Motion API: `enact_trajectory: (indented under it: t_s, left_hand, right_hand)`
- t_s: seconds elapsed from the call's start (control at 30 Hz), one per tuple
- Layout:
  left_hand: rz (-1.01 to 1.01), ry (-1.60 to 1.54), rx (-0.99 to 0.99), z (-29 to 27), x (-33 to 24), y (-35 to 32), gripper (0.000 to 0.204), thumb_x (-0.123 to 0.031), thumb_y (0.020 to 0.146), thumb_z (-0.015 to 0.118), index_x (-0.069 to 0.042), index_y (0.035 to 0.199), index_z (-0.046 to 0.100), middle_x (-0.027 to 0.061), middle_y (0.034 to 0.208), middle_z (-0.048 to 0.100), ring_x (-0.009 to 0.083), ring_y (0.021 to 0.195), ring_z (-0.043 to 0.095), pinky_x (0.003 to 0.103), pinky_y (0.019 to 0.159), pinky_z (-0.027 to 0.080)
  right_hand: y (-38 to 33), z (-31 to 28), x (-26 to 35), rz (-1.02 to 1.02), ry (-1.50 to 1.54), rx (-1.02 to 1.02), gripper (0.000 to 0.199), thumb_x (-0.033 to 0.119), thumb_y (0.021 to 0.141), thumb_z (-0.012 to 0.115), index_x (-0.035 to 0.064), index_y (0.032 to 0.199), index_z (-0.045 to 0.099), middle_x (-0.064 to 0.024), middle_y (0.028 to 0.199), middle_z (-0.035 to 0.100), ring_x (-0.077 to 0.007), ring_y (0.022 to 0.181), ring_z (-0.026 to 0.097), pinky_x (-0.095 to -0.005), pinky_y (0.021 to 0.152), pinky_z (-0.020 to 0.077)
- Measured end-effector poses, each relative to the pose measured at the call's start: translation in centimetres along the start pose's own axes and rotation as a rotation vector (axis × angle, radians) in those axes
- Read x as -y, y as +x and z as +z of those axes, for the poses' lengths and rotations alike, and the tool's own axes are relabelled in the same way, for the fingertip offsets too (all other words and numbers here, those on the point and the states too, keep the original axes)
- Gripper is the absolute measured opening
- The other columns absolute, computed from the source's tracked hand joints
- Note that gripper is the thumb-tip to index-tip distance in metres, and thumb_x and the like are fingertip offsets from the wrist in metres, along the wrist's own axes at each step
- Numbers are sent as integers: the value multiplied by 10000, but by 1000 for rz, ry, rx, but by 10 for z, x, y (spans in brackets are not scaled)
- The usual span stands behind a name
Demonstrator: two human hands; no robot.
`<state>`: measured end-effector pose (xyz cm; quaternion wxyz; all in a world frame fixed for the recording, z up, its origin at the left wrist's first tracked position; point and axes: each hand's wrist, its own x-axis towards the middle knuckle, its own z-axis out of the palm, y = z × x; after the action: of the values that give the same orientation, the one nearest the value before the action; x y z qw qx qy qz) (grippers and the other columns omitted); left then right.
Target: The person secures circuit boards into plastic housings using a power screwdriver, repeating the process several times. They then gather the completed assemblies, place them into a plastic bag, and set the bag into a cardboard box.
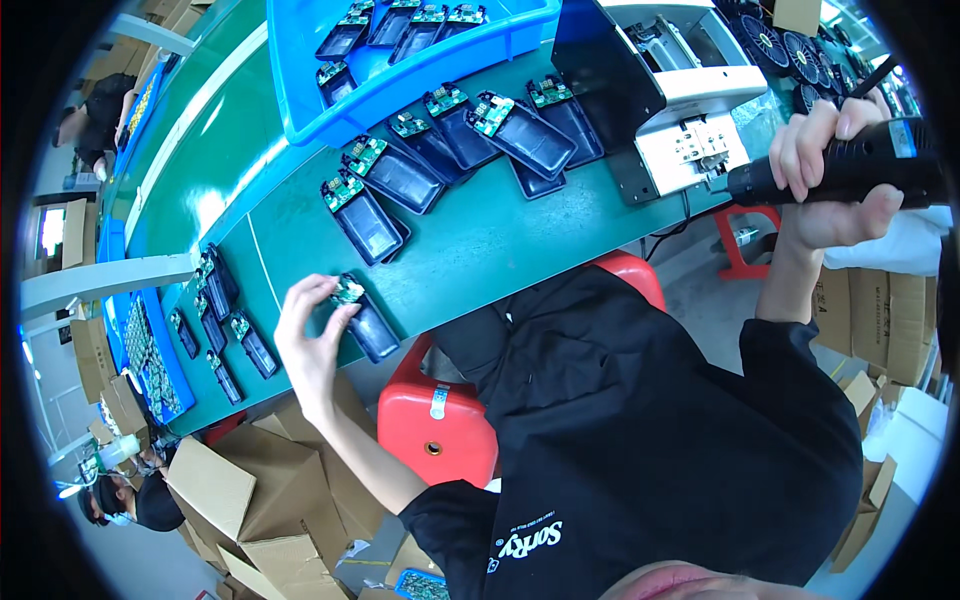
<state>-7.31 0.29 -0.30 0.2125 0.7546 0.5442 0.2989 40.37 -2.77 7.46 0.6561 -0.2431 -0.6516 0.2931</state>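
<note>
My left hand [312, 345], at the near edge of the table, pinches a black plastic casing [373, 332] by its end, where a small green circuit board [348, 290] sits. On the right, my right hand [822, 222] is closed around a black cylindrical device [905, 165] with a small blue label; its narrower end points toward the machine. Several similar casings with green boards, such as this casing [370, 228], lie in a loose group beyond my left hand. More of them, including this casing [255, 352], rest on the table to its left.
A blue bin [290, 100] with more casings stands at the far side. A white and black machine [690, 150] stands beside it. Red stools [430, 420] and open cardboard boxes [270, 480] are below the green table [470, 250]. Other people are at the left.
</note>
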Motion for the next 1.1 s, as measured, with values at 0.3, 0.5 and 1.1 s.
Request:
enact_trajectory:
  t_s: [0.3,0.5,1.1]
  left_hand:
    - [140,-227,40,100,-82,8,318,-88,690,817,-53,978,687,80,1015,638,251,954,630,333,843,504]
    - [143,-251,15,131,-106,17,321,-92,688,810,-66,974,667,61,1003,613,256,914,609,344,794,500]
    - [135,-211,66,128,-112,20,307,-78,691,796,-58,958,646,57,1005,591,268,898,589,356,788,483]
  right_hand:
    - [13,49,-8,-38,316,159,708,705,790,619,83,1066,422,-1,690,469,-94,488,452,-223,451,418]
    - [15,103,-37,-68,375,260,735,687,765,670,79,1081,403,-29,698,500,-116,508,490,-234,470,440]
    - [12,126,-60,35,335,384,734,655,735,709,70,1067,414,-47,679,500,-125,517,497,-243,509,442]
